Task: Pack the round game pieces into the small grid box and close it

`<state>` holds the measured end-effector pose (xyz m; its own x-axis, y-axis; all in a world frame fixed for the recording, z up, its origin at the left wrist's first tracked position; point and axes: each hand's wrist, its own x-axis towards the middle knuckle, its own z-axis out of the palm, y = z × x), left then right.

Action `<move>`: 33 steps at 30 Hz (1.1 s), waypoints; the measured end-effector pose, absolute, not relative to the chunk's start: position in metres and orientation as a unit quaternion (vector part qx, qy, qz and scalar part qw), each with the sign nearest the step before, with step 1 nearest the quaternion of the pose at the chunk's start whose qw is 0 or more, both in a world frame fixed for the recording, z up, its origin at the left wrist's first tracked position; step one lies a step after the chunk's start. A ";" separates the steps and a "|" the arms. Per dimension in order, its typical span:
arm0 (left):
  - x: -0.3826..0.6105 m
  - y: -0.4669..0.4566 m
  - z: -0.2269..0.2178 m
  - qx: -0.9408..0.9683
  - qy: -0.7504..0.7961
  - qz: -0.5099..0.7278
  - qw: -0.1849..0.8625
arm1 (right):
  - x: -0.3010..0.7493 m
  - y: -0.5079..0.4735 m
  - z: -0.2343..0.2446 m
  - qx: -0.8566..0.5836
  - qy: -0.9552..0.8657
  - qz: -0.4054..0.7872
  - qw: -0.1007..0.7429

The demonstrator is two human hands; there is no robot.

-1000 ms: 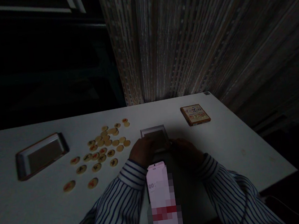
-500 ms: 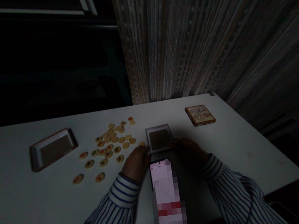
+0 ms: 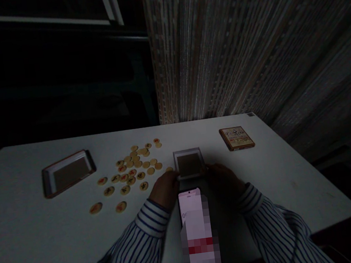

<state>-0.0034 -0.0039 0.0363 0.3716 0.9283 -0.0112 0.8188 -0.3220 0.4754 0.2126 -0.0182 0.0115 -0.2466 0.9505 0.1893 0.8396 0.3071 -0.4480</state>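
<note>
A small open box (image 3: pixel 188 151) with pale walls and a brown bottom sits between my hands, with nothing seen inside it. My left hand (image 3: pixel 165 187) grips its near left corner. My right hand (image 3: pixel 222 177), dim in the shadow, holds the right side near the front corner. Just below the box lies a phone (image 3: pixel 192 219) with a lit, partly blurred screen. To the left, several round Chinese chess pieces (image 3: pixel 125 189) are scattered, some showing red or black characters, others plain. One plain piece (image 3: pixel 169 169) lies right beside my left fingers.
A longer open box part (image 3: pixel 48 186) with brown edges rests at the far left of the white table (image 3: pixel 48 245). A closed box lid with printed characters (image 3: pixel 237 137) lies at the back right. A string curtain (image 3: pixel 205 59) hangs behind the table.
The view has shifted slightly, so everything appears a little further right. Both hands keep their hold on the small box; the scattered pieces stay where they were.
</note>
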 end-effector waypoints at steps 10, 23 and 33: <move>-0.014 -0.009 0.038 0.789 0.559 0.170 0.190 | 0.214 -0.020 0.009 -0.575 -0.778 0.098 0.235; -0.087 -0.023 0.069 0.714 0.627 0.279 0.136 | 0.233 -0.019 0.018 -0.580 -0.734 0.013 0.354; -0.134 -0.038 0.070 0.610 0.700 0.351 0.124 | 0.229 -0.019 0.029 -0.587 -0.732 0.009 0.345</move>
<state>-0.1340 -0.0381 0.0705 -0.2255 0.9402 0.2552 0.7668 0.0097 0.6418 0.2287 -0.0187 0.0295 -0.0716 0.8664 0.4943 0.8533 0.3097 -0.4194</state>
